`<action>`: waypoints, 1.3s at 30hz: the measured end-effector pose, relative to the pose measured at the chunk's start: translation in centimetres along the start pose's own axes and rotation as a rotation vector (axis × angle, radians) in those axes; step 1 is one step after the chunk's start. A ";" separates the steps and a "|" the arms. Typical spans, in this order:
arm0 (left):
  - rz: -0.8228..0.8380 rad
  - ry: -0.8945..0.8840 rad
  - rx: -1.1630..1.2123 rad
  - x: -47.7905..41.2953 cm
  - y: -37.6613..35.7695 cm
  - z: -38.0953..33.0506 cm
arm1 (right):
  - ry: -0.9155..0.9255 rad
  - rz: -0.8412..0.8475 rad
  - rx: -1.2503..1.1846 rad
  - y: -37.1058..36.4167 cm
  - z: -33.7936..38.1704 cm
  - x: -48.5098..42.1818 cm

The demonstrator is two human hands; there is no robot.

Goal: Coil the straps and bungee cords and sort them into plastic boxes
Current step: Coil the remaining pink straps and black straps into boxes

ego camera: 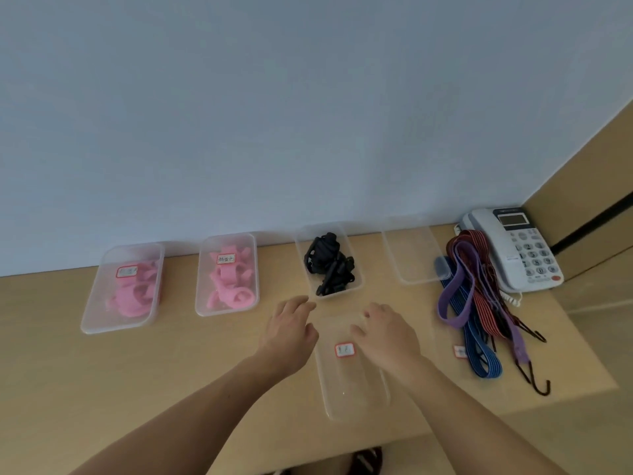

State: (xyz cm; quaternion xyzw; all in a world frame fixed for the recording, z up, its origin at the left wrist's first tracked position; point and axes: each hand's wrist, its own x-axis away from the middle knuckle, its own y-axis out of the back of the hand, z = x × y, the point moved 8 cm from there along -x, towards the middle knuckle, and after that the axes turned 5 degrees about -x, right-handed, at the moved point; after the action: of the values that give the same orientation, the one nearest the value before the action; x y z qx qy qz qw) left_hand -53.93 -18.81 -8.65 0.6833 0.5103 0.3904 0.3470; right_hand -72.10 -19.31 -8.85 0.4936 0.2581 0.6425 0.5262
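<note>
Two lidded clear boxes at the left, one [102, 303] and another [205, 303], hold coiled pink straps. An open clear box [356, 282] behind my hands holds black straps [329, 265]. A clear lid [352, 389] with a red-framed label lies flat between my hands. My left hand [289, 332] hovers at the lid's far left corner, fingers relaxed, holding nothing. My right hand [385, 332] hovers over the lid's far right part, fingers spread. An empty clear box [414, 255] stands at the back right. Loose bungee cords [479, 303] in purple, blue, red and black lie at the right.
A white desk telephone [520, 248] sits in the back right corner, touching the cords. Another labelled clear lid [459, 351] lies partly under the cords. The wooden table [171, 365] meets a wall at the back; its front edge runs just below the lid.
</note>
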 end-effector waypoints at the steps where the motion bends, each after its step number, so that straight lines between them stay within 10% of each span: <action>1: 0.030 0.022 0.010 0.6 -0.5 0.2 | -0.039 0.029 0.022 -0.7 -0.3 0.3; 15: 0.176 0.323 0.169 3.5 -2.9 1.5 | -0.241 0.081 -0.063 -4.6 -2.0 1.5; 26: 0.028 0.291 0.364 1.1 2.0 1.3 | 0.048 -0.007 -0.801 3.6 3.2 0.3; 39: -0.074 0.298 0.271 -7.2 6.4 1.6 | 0.106 -0.086 -0.678 6.6 6.8 -9.9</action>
State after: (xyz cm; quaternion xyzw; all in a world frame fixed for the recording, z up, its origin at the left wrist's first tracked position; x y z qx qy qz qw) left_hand -50.99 -27.46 -5.08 0.6393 0.6284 0.4020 0.1868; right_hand -69.13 -31.86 -4.26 0.2452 0.0776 0.6938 0.6726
